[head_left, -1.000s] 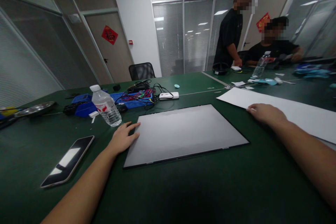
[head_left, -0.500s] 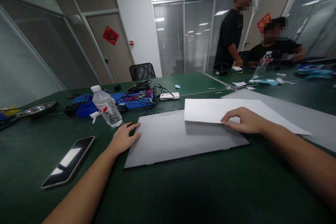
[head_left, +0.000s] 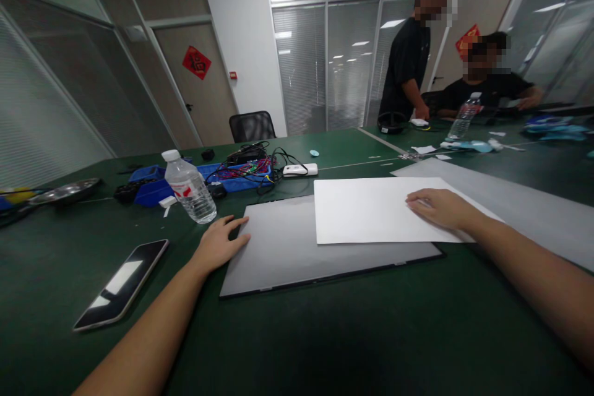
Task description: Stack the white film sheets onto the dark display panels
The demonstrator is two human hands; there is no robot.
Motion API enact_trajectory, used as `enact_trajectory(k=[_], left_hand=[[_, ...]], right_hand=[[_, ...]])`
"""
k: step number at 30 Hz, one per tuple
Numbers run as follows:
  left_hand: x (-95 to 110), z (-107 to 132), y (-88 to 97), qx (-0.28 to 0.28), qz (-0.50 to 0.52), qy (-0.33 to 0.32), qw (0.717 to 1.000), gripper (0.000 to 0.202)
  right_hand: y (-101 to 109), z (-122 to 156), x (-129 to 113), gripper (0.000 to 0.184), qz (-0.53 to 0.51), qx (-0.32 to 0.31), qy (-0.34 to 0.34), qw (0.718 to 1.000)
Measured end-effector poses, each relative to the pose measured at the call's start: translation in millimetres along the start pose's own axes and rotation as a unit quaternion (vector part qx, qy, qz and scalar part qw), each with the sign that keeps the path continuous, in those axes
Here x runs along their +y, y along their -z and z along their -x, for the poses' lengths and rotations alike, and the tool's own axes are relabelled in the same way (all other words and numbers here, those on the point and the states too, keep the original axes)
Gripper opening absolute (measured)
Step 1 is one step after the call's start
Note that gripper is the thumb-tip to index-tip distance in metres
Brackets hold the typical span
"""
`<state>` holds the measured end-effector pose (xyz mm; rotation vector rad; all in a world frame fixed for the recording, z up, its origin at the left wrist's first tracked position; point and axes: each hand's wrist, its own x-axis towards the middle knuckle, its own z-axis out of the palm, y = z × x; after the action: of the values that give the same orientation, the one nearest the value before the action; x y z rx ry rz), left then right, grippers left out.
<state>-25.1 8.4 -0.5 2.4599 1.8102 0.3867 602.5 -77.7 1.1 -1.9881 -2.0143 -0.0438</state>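
Note:
A flat grey panel with a thin black border (head_left: 273, 260) lies on the green table. My left hand (head_left: 220, 241) rests at its left edge, thumb and fingers spread, fingertips on the panel's surface. Over the panel's right part lies a white sheet (head_left: 362, 213), reaching past the panel's right end. My right hand (head_left: 439, 205) is laid on top of that sheet with its fingers stretched out, gripping nothing. Part of the panel's right side is hidden under the sheet.
A water bottle (head_left: 189, 189) stands just beyond my left hand, and a phone (head_left: 121, 284) lies to the left. Blue trays with cables (head_left: 236, 176) and a white device (head_left: 300, 170) sit behind. A larger pale sheet (head_left: 510, 204) lies at right. Two people (head_left: 406, 59) are across the table.
My right hand has gone from pinching the sheet's near edge to lying flat on it. The sheet has come down nearer me and slightly left. My left hand stays put.

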Motion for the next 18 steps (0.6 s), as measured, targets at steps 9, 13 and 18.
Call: enact_trajectory(k=[9, 13, 18], left_hand=[[-2, 0, -1.5, 0.014, 0.007, -0.001, 1.000, 0.066], [-2, 0, -1.9, 0.014, 0.008, -0.003, 1.000, 0.066], [-1, 0, -2.1, 0.015, 0.001, -0.005, 1.000, 0.066]], right_hand=[[-4, 4, -69, 0.046, -0.047, -0.010, 0.137, 0.989], [1, 6, -83, 0.047, -0.047, -0.006, 0.143, 0.989], [4, 2, -46, 0.048, -0.031, 0.014, 0.074, 0.997]])
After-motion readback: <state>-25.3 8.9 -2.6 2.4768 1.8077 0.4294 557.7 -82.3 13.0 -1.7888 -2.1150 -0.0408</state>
